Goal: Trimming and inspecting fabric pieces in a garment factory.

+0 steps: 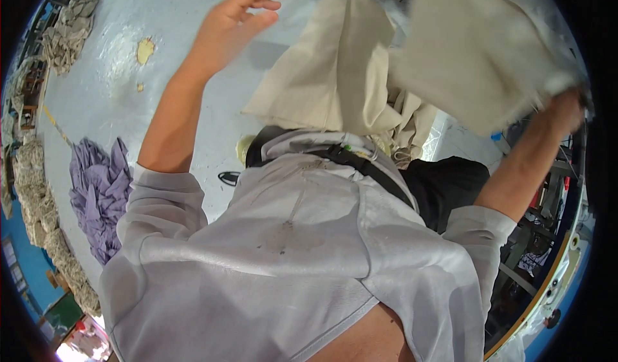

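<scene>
My left hand point(239, 22) is raised at the upper left, fingers loosely curved and apart, with nothing in it. To its right, a beige cloth piece point(328, 66) with a seam down it drapes over my lap. At the upper right my right hand point(568, 110) grips the frayed edge of another beige cloth piece point(467, 53), which hangs in the air. Both that hand and the cloth edge are smeared by motion, so the fingers show poorly. More beige fabric point(415, 120) lies bunched beneath, next to my lap.
A crumpled purple cloth pile point(100, 191) lies on the grey floor point(212, 114) at left. Beige cloth heaps point(72, 27) and bundles point(38, 201) line the far left. At right stands a table edge point(541, 301) with dark machinery beneath it.
</scene>
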A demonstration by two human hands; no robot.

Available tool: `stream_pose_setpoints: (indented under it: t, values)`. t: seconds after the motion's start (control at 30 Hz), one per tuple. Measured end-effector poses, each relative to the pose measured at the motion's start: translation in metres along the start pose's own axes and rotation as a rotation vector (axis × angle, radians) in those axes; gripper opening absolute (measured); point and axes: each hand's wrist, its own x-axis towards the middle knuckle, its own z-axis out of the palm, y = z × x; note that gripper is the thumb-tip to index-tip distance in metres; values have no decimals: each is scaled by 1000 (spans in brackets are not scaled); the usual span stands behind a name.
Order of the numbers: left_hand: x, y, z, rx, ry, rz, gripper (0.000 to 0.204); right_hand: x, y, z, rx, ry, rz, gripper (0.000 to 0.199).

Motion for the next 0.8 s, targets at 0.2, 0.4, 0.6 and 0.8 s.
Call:
stream_pose_setpoints:
  t: [0.2, 0.4, 0.6, 0.8]
  values:
    - [43, -91, 42, 251, -122, -262, 59, 27, -2, -118, -107, 82, -492, 14]
    - [120, -130, 65, -39, -241, -423, 58, -43, 11, -146, -440, -20, -520, 13]
    - [147, -90, 70, -242, -463, -510, 25, -51, 28, -172, -421, -211, -401, 17]
    - [159, 42, 64, 99, -496, -156, 21, -73, -12, -69, -353, -866, -380, 41]
